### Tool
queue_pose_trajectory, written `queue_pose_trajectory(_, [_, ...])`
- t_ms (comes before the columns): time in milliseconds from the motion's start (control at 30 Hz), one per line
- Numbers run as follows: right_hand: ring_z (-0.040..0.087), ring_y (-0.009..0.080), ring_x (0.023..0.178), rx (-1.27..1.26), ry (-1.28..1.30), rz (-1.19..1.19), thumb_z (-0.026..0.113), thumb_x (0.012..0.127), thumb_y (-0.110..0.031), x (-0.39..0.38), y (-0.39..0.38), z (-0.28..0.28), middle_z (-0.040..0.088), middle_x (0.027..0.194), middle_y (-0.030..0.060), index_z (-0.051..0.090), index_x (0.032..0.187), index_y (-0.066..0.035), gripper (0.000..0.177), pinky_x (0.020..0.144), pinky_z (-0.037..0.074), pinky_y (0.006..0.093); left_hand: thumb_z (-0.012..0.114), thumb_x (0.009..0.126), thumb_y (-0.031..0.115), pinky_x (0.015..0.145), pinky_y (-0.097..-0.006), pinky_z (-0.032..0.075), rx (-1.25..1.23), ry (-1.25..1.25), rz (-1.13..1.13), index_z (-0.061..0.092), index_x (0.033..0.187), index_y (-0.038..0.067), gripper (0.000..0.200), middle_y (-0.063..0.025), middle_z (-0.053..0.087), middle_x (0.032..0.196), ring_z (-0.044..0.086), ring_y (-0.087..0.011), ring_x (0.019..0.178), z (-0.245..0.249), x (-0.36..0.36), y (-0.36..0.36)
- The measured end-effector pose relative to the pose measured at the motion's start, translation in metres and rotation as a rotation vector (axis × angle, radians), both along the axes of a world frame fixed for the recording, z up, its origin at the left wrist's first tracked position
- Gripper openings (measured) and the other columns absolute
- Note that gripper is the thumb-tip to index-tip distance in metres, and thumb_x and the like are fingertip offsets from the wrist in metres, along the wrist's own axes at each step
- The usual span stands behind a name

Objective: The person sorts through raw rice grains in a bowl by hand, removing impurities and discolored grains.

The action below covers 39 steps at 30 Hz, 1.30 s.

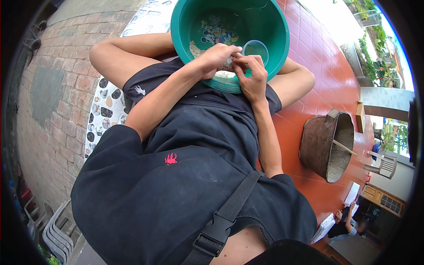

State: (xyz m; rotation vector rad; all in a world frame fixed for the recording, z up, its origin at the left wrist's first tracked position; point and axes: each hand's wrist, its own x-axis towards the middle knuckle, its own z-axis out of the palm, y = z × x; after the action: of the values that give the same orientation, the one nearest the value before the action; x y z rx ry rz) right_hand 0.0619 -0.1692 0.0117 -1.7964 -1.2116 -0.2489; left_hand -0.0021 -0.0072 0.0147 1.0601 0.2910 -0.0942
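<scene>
A green plastic basin (277, 26) with a cartoon print on its bottom sits in my lap, between my bent legs. Inside it lies pale, crumbly material (195, 49), and more of it shows beneath my hands. A clear round cup (260, 43) stands in the basin by my right fingers. My left hand (216, 59) is over the near part of the basin, its fingers closed and meeting those of my right hand (253, 75). The right thumb and fingers are pinched together. Whatever small thing is between the fingertips is hidden.
On the red tiled floor (287, 145) to my right stands a brown, worn bucket (316, 143) with a stick (344, 147) in it. Grey paving bricks (57, 88) lie to the left. A person (344, 223) sits farther off at lower right, near a chair (385, 166).
</scene>
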Motion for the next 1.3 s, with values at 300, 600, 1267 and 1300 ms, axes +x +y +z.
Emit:
queue_pose_trajectory(300, [0.067,0.0199,0.084,0.009,0.046,-0.032,0.076,0.089,0.002,-0.001,-0.001,0.001,0.068,0.093,0.0099,0.071,0.100,-0.002,0.013,0.072,0.056,0.0297,0.056,0.106,0.032,0.090,-0.0349,0.061,0.004,-0.002,-0.009,0.073,0.107,-0.002,0.038,-0.0094,0.072,0.105,0.070,-0.0161,0.092,0.004,0.000,-0.001])
queue_pose_trajectory(600, [0.065,0.0125,0.087,0.196,0.484,-0.122,0.071,0.099,-0.005,0.014,-0.006,-0.012,0.069,0.094,0.0063,0.067,0.104,0.000,0.008,0.074,0.054,0.0284,0.053,0.107,0.030,0.091,-0.0334,0.063,-0.069,0.004,-0.053,0.067,0.117,-0.011,0.045,-0.0228,0.074,0.111,0.076,-0.0281,0.098,0.016,-0.003,0.002])
queue_pose_trajectory(1267, [0.068,0.0223,0.095,0.101,0.265,-0.185,0.072,0.094,-0.004,0.004,-0.002,0.000,0.067,0.111,0.0121,0.072,0.103,-0.002,0.009,0.070,0.056,0.0303,0.051,0.108,0.029,0.091,-0.0354,0.063,-0.090,0.009,-0.030,0.068,0.118,-0.008,0.042,-0.0158,0.072,0.111,0.073,-0.0222,0.101,0.014,-0.004,-0.002])
queue_pose_trajectory(1300, [0.067,0.0225,0.096,0.091,0.241,-0.186,0.072,0.094,-0.004,0.004,-0.003,0.002,0.066,0.111,0.0120,0.072,0.103,-0.002,0.009,0.070,0.056,0.0305,0.052,0.108,0.030,0.092,-0.0357,0.062,-0.092,0.013,-0.038,0.068,0.118,-0.008,0.042,-0.0153,0.072,0.111,0.072,-0.0219,0.101,0.011,-0.004,-0.002])
